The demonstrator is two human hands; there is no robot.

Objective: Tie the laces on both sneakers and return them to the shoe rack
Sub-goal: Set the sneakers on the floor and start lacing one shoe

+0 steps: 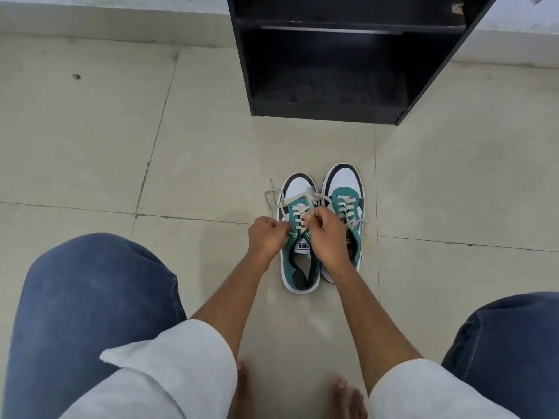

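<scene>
Two green, white and black sneakers stand side by side on the tiled floor, toes pointing away from me. Over the left sneaker [299, 269] my left hand [266, 237] pinches one end of its pale lace [273, 196], and my right hand [328, 229] pinches the other end, which rises blurred above the tongue. A loose loop of that lace trails off to the shoe's left. The right sneaker [346, 189] sits close beside it, partly hidden under my right wrist, its laces lying loose. The black shoe rack [326, 113] stands just beyond the shoes, its lower shelf dark.
My knees in blue jeans frame the view at the lower left [90, 297] and lower right [508, 343]. My bare feet [344, 397] rest on the floor near the bottom edge. A white wall base [106, 13] runs along the back behind the rack.
</scene>
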